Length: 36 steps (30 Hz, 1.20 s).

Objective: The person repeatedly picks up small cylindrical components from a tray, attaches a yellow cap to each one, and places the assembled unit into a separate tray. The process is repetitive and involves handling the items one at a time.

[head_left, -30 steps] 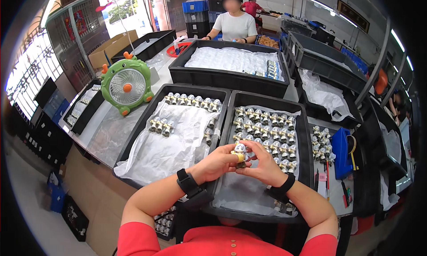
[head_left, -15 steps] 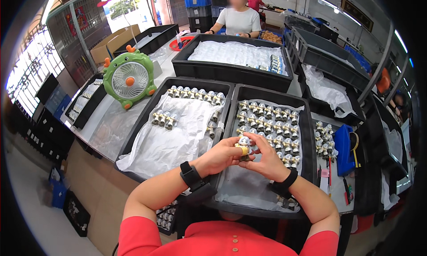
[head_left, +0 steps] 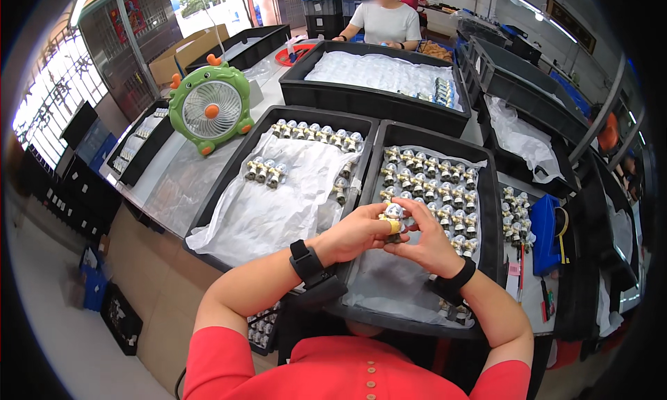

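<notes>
Between both hands I hold a small figurine (head_left: 394,211) with a white, rounded head, upright above the right-hand black tray (head_left: 492,192). My left hand (head_left: 360,230) grips it from the left, with a yellow wrap around the thumb. From the other side, the thumb and fingers of my right hand (head_left: 434,246) close on it; its lower part is partly covered. Rows of similar white, gold and dark figurines (head_left: 445,171) stand in the tray beyond my hands. The left-hand black tray (head_left: 229,209) has white sheeting and a few more figurines (head_left: 266,171).
A green fan (head_left: 210,110) stands left of the trays. Behind them is a larger black tray (head_left: 368,103), with a person in a white shirt (head_left: 384,21) beyond. Loose figurines (head_left: 516,216), a blue bin (head_left: 546,237) and pens (head_left: 547,299) lie at the right.
The view has shifted a little, so the trays appear higher and further right. Both hands still hold the figurine over the same tray.
</notes>
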{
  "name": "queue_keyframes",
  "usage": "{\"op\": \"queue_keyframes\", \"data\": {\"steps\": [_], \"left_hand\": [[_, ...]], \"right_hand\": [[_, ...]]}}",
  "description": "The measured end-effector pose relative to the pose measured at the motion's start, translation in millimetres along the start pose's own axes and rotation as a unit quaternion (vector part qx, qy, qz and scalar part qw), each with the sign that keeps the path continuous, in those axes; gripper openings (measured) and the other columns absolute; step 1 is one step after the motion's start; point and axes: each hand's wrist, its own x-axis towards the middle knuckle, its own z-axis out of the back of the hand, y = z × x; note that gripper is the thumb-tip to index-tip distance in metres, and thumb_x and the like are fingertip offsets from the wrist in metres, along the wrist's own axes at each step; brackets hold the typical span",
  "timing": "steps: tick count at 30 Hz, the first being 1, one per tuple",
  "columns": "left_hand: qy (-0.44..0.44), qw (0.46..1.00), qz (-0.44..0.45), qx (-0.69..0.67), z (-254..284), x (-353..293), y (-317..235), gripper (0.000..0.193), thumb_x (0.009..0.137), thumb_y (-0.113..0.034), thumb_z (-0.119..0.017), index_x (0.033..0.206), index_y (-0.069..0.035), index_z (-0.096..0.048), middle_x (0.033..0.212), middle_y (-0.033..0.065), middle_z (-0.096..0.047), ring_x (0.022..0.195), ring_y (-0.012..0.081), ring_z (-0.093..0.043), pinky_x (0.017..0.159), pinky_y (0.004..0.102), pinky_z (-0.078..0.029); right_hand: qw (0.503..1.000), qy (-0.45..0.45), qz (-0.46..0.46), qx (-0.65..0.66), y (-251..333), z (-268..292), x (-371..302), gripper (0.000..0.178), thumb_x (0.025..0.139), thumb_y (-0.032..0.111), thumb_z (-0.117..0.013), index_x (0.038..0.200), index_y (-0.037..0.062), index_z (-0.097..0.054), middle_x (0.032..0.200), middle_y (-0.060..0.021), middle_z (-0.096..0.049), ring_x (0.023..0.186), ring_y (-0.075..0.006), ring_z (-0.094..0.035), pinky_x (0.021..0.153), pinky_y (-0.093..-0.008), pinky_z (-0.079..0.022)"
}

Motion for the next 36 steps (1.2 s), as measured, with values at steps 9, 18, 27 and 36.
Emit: {"op": "queue_keyframes", "data": {"steps": [9, 18, 27, 36], "left_hand": [[-0.009, 1.0, -0.007, 0.021, 1.7, -0.1, 1.3, 0.041, 0.089, -0.006, -0.051, 0.129, -0.002, -0.041, 0.113, 0.0082, -0.056, 0.101, 0.0189, -0.061, 0.086, 0.0305, -0.05], [-0.134, 0.961, -0.144, 0.195, -16.0, -19.7, -25.3, 0.055, 0.087, -0.009, -0.057, 0.135, 0.003, -0.034, 0.127, 0.0118, -0.047, 0.116, 0.017, -0.047, 0.098, 0.0307, -0.039], [0.249, 0.859, -0.401, 0.199, -137.0, -146.5, -66.5, 0.029, 0.088, -0.019, -0.056, 0.115, -0.007, -0.057, 0.119, 0.009, -0.057, 0.101, 0.0228, -0.059, 0.091, 0.0395, -0.044], [0.253, 0.587, -0.754, 0.152, -158.4, -167.2, -59.7, 0.015, 0.088, -0.007, -0.054, 0.097, -0.007, -0.066, 0.1, 0.0034, -0.067, 0.087, 0.0113, -0.064, 0.078, 0.0262, -0.051]], "right_hand": [[1.0, 0.0, -0.003, -0.011, 1.4, 0.3, -0.8, 0.072, 0.068, 0.019, -0.078, 0.131, 0.0115, -0.045, 0.127, -0.0099, -0.045, 0.11, -0.0226, -0.05, 0.085, -0.0335, -0.046], [0.997, -0.067, 0.014, 0.041, 1.8, 1.8, 0.2, 0.075, 0.067, 0.019, -0.078, 0.132, 0.0107, -0.043, 0.119, -0.0078, -0.052, 0.105, -0.0199, -0.052, 0.083, -0.0324, -0.046], [0.995, -0.074, 0.026, 0.057, -0.3, -2.0, -3.7, 0.074, 0.067, 0.018, -0.078, 0.132, 0.0103, -0.044, 0.117, -0.0067, -0.054, 0.104, -0.0189, -0.052, 0.083, -0.0305, -0.043], [0.996, -0.072, 0.033, 0.052, 5.2, -1.5, -2.9, 0.075, 0.066, 0.018, -0.079, 0.131, 0.0094, -0.044, 0.115, -0.007, -0.054, 0.103, -0.0186, -0.052, 0.082, -0.0307, -0.045]]}}
